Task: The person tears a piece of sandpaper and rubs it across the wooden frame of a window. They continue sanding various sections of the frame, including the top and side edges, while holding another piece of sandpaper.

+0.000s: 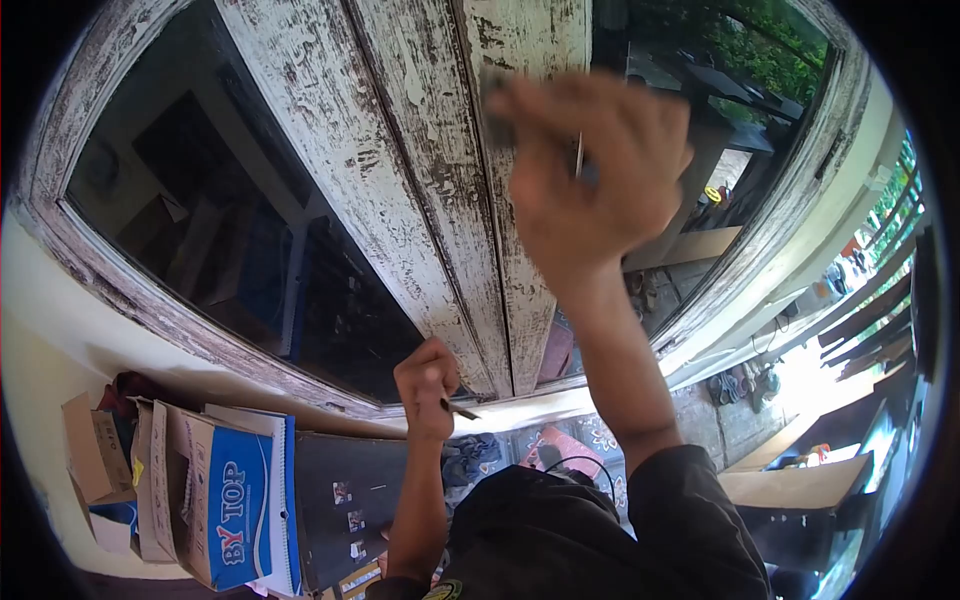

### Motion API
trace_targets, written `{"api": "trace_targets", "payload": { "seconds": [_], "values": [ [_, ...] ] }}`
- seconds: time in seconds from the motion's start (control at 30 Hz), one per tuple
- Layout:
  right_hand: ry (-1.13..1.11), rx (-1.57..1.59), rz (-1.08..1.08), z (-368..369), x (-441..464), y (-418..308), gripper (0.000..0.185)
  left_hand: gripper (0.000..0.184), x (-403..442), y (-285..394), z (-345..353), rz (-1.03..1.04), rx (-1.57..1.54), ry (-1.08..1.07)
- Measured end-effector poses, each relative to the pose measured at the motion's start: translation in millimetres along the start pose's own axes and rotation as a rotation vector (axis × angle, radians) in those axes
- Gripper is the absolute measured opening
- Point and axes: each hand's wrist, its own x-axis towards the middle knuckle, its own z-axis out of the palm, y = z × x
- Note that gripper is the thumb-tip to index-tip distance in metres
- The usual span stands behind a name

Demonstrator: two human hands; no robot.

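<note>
My right hand [600, 165] is raised in front of the weathered wooden window frame [430, 150], whose white paint is worn and flaking. Its fingers are curled, and motion smears them. A small dark flat piece [497, 115] shows at the fingertips against the wood; its kind is too blurred to make out. Lower down, my left hand [428, 385] is closed by the bottom of the frame. From it sticks out a short, thin dark piece [462, 410], too small to name.
Dark glass panes [240, 230] flank the boards, with reflections in them. At lower left stand cardboard boxes [100, 450] and a blue "BY TOP" box [240, 510]. Shoes [735, 390] lie on the floor at right, near a wooden-edged box [800, 485].
</note>
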Motion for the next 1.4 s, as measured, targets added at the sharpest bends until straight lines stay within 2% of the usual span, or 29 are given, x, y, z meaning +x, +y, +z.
{"api": "trace_targets", "payload": {
  "seconds": [0.1,0.13,0.17,0.23,0.27,0.37,0.4,0.5,0.53,0.57,0.6,0.67,0.7,0.77,0.83,0.9,1.03,1.1,1.23,1.3,1.37,1.4],
  "values": [
    [0.126,0.001,-0.124,21.6,48.2,15.5,0.017,0.054,3.5,12.4,21.5,0.002,0.075,0.011],
    [0.038,0.067,0.016,17.5,54.2,6.6,0.017,0.044,5.0,13.6,23.7,0.019,0.018,0.023],
    [-0.051,0.133,0.153,15.3,57.8,2.3,0.017,0.044,9.1,18.0,29.2,0.025,0.017,0.025],
    [-0.019,0.044,-0.010,9.3,21.9,16.0,0.018,0.032,18.3,31.9,42.2,0.059,-0.005,0.239],
    [-0.067,0.008,-0.006,-10.1,2.0,8.7,0.019,0.022,20.1,34.4,38.3,0.098,-0.028,0.208],
    [-0.303,-0.060,0.054,-74.2,-83.4,1.7,0.020,0.017,28.1,46.2,32.9,0.153,0.009,0.195],
    [-0.403,-0.062,0.090,-98.6,-110.9,1.1,0.020,0.007,32.6,48.3,35.0,0.166,-0.001,0.243],
    [-0.470,-0.078,0.145,-144.2,-172.5,-0.9,0.020,0.009,45.8,57.1,50.6,0.162,0.135,0.320],
    [-0.548,-0.093,0.250,-155.6,-183.2,-3.0,0.018,0.020,50.0,50.9,54.6,0.197,0.163,0.352],
    [-0.624,-0.108,0.351,-167.4,-193.0,-4.1,0.017,0.020,49.1,49.6,60.7,0.199,0.168,0.364],
    [-0.623,-0.093,0.346,-181.4,-203.6,-2.9,0.017,0.025,48.8,48.8,68.3,0.158,0.276,0.354],
    [-0.573,-0.113,0.671,-211.0,-221.5,6.6,0.015,0.036,49.4,34.4,79.5,0.119,0.382,0.377],
    [-0.558,-0.139,0.715,-227.6,-226.4,12.7,0.017,0.036,53.4,28.5,83.1,0.127,0.386,0.402],
    [-0.559,-0.164,0.844,-257.8,-225.3,25.2,0.013,0.036,58.4,21.2,89.8,0.247,0.368,0.492],
    [-0.600,-0.188,0.901,-283.4,-224.2,40.3,0.012,0.039,69.2,23.1,92.4,0.261,0.384,0.557],
    [-0.615,-0.152,0.960,-297.7,-221.1,52.0,0.013,0.039,82.2,38.3,94.7,0.378,0.365,0.543],
    [-0.662,-0.040,1.004,-292.8,-215.8,65.9,0.013,0.038,106.9,67.6,100.0,0.507,0.519,0.619],
    [-0.727,-0.009,0.993,-284.8,-208.5,70.9,0.013,0.036,124.1,95.4,106.3,0.507,0.498,0.668],
    [-0.752,0.109,0.883,-261.7,-194.5,66.0,0.012,0.031,148.7,113.5,103.3,0.642,0.421,0.722],
    [-0.555,0.340,1.153,-254.4,-198.0,59.5,0.007,0.031,149.0,115.1,104.7,0.676,0.428,0.720],
    [-0.525,0.364,1.133,-256.9,-203.7,57.4,0.007,0.034,134.3,106.7,110.9,0.565,0.397,0.722],
    [-0.533,0.397,1.248,-261.1,-204.1,55.2,0.006,0.039,125.5,100.7,112.0,0.505,0.453,0.727]
  ]
}}
